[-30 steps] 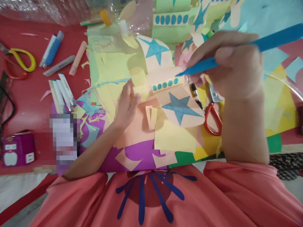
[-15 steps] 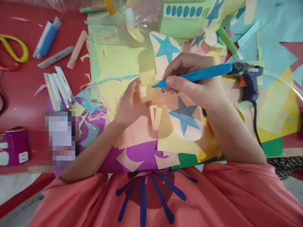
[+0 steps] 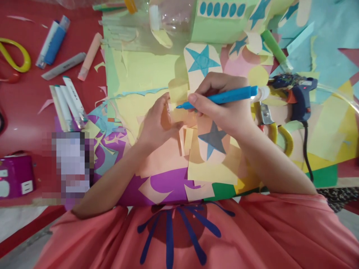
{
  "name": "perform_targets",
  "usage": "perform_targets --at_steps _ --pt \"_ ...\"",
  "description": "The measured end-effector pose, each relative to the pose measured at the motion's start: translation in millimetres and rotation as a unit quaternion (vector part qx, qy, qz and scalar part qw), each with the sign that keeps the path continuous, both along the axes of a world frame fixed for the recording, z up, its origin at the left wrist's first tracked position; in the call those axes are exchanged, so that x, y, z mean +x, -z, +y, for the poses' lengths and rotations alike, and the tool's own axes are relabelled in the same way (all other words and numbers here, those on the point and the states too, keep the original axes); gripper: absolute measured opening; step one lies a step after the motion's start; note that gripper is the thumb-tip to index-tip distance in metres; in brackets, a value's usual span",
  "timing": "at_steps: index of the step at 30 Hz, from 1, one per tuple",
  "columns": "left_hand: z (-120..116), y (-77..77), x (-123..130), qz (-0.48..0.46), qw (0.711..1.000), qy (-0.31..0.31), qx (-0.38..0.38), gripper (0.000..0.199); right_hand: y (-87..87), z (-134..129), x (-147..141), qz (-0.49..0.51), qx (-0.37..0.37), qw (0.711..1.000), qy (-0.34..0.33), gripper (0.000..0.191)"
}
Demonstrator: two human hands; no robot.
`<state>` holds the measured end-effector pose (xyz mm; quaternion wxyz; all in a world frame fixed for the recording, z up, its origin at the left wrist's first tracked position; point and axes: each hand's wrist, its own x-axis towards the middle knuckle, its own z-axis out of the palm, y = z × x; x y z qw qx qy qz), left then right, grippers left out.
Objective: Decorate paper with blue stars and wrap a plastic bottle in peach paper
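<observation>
My right hand (image 3: 224, 97) is closed round a blue marker (image 3: 232, 95), its tip pointing left just over a small pale yellow paper piece (image 3: 178, 91). Beside that piece, my left hand (image 3: 158, 125) curls its fingers and thumb about a small clear, orange-tinted object (image 3: 166, 115), whose shape is partly hidden. A paper cutout with a blue star (image 3: 202, 60) lies above my right hand, and another blue star cutout (image 3: 213, 141) is below it. Folded cream paper strips (image 3: 186, 140) rest under my left thumb.
A glue gun (image 3: 301, 93) and yellow-handled pliers (image 3: 283, 136) lie at the right. Several markers (image 3: 68, 102), yellow scissors (image 3: 17, 56), a blurred phone-like item (image 3: 71, 160) and a purple box (image 3: 17, 175) are at the left. Paper scraps spread across the middle.
My right hand and the blue marker have moved slightly left and down. Both star cutouts near that hand look shifted and turned, and the pliers now show more. My left hand keeps its hold.
</observation>
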<state>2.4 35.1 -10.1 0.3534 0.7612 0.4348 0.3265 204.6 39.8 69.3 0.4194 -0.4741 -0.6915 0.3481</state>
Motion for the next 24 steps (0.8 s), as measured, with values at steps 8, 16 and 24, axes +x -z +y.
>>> perform_targets --at_steps 8,16,24 --pt "1 5.0 -2 0.013 1.0 -0.007 0.014 0.084 -2.3 -1 -1 -0.033 0.0 0.999 -0.019 0.028" --pt "1 -0.6 3 -0.003 1.0 -0.004 0.009 0.082 2.7 0 1 -0.07 0.017 0.997 -0.019 0.028" --pt "1 -5.8 5 -0.018 1.0 0.001 -0.01 0.081 -0.8 0 1 -0.053 0.01 0.999 -0.003 0.032"
